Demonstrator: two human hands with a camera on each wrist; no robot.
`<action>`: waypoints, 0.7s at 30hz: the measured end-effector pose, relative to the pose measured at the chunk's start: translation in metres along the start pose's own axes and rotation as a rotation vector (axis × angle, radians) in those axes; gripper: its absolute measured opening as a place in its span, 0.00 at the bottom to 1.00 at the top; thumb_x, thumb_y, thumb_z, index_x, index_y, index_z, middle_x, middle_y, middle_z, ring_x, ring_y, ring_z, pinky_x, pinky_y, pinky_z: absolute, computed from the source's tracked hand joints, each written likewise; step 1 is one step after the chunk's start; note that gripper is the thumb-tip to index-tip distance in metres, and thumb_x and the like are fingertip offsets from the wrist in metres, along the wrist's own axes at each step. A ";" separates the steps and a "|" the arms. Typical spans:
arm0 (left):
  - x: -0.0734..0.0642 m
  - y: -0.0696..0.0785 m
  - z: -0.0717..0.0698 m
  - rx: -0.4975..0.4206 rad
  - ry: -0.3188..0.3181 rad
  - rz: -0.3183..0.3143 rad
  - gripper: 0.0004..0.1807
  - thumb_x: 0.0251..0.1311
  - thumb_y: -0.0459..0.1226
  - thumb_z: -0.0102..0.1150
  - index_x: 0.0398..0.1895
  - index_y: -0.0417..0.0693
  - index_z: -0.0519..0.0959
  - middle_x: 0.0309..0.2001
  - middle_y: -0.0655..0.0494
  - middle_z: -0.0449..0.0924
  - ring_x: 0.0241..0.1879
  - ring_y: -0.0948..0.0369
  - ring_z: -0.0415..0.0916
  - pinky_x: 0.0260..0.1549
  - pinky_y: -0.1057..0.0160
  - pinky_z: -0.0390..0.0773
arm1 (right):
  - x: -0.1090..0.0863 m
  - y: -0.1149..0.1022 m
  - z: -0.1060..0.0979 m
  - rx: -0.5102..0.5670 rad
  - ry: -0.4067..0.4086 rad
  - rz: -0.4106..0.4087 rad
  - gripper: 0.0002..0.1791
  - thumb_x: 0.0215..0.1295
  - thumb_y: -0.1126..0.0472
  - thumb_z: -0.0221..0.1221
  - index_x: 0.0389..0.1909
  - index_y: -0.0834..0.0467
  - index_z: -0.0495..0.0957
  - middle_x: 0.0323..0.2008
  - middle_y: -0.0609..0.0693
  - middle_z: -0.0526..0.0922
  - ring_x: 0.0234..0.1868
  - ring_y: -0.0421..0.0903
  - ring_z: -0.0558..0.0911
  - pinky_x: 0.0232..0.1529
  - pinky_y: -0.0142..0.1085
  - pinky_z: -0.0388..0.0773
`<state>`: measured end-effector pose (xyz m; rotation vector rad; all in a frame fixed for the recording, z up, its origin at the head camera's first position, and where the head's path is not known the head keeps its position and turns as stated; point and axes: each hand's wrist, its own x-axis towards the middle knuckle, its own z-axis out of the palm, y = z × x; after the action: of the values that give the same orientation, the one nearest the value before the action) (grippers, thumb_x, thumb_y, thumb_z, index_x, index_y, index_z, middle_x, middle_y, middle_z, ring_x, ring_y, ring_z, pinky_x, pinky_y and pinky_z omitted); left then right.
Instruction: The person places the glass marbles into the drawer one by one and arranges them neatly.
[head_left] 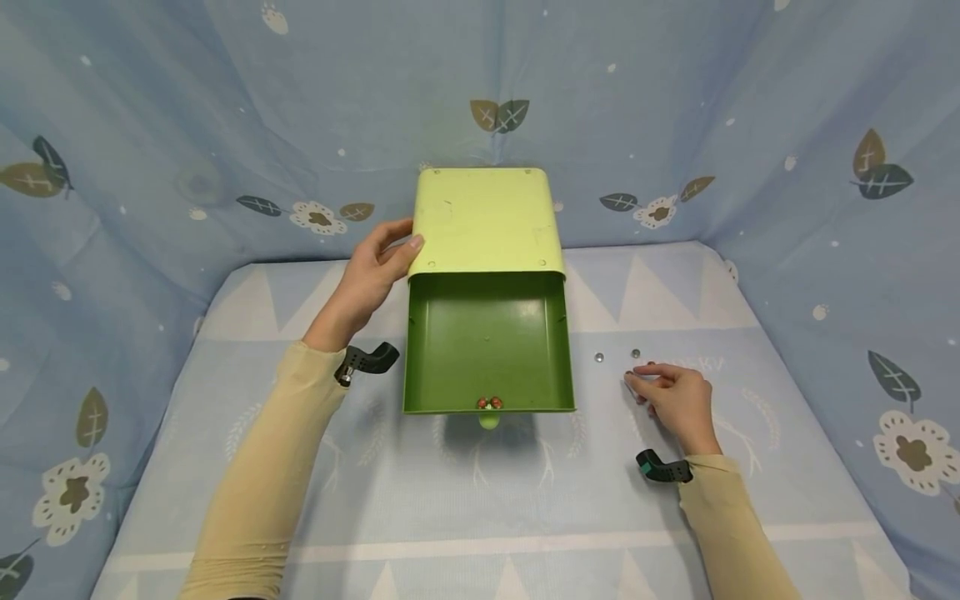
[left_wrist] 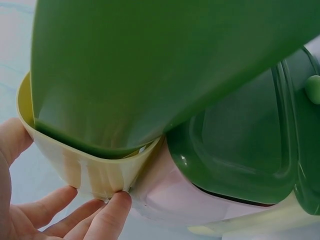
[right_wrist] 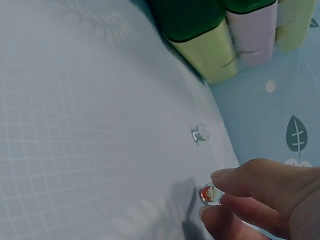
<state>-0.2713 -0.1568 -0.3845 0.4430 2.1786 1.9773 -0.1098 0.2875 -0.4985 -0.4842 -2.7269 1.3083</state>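
A light yellow-green box point(head_left: 487, 221) stands in the middle of the head view, its dark green drawer point(head_left: 491, 346) pulled out at the front. My left hand point(head_left: 375, 268) holds the box by its left side; in the left wrist view its fingertips point(left_wrist: 112, 212) press on the yellow wall. To the right of the drawer, my right hand point(head_left: 675, 400) is low over the table, pinching a glass marble point(right_wrist: 208, 193) with orange inside between thumb and fingertips. A clear marble point(head_left: 599, 357) and another marble point(head_left: 636, 353) lie close by. A reddish marble point(head_left: 651, 364) is partly hidden behind the fingers.
Small red marbles point(head_left: 490, 403) sit against the drawer's front wall, above its round knob point(head_left: 489, 422). More green-fronted drawer units point(left_wrist: 240, 140), with pink and yellow bodies, show below the open one. A patterned blue curtain point(head_left: 360, 100) surrounds the cloth-covered table point(head_left: 420, 508).
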 end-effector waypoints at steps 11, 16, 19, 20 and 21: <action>0.000 0.001 0.000 0.000 -0.001 0.000 0.36 0.84 0.49 0.58 0.86 0.45 0.61 0.82 0.50 0.63 0.78 0.54 0.67 0.75 0.49 0.72 | 0.004 0.006 0.005 -0.032 0.025 0.007 0.15 0.73 0.59 0.74 0.50 0.67 0.91 0.23 0.52 0.86 0.19 0.46 0.81 0.20 0.31 0.78; 0.000 0.001 0.000 -0.002 0.001 0.000 0.36 0.84 0.48 0.58 0.86 0.44 0.61 0.82 0.49 0.63 0.78 0.53 0.68 0.75 0.49 0.72 | 0.004 0.005 0.006 -0.051 0.036 0.002 0.15 0.72 0.59 0.75 0.49 0.67 0.91 0.22 0.52 0.85 0.19 0.46 0.81 0.19 0.32 0.76; 0.000 0.001 0.000 -0.002 0.004 0.001 0.36 0.84 0.48 0.58 0.86 0.44 0.61 0.82 0.49 0.63 0.78 0.53 0.68 0.75 0.49 0.73 | 0.004 0.005 0.006 -0.058 0.042 0.001 0.14 0.71 0.59 0.75 0.49 0.66 0.92 0.22 0.52 0.84 0.18 0.46 0.81 0.18 0.32 0.75; 0.000 0.001 0.000 -0.002 0.005 0.001 0.36 0.84 0.48 0.58 0.86 0.44 0.60 0.82 0.48 0.63 0.78 0.53 0.68 0.75 0.49 0.73 | 0.004 0.005 0.006 -0.059 0.043 0.003 0.14 0.71 0.59 0.75 0.49 0.66 0.92 0.22 0.51 0.84 0.18 0.45 0.81 0.18 0.32 0.75; 0.000 0.001 0.000 -0.002 0.004 0.001 0.36 0.84 0.48 0.58 0.86 0.44 0.60 0.82 0.49 0.63 0.78 0.53 0.67 0.75 0.49 0.72 | 0.004 0.005 0.006 -0.059 0.044 0.004 0.14 0.71 0.59 0.75 0.48 0.66 0.92 0.22 0.51 0.84 0.18 0.46 0.81 0.18 0.33 0.74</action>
<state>-0.2713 -0.1566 -0.3839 0.4406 2.1788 1.9829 -0.1134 0.2867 -0.5066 -0.5177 -2.7365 1.2068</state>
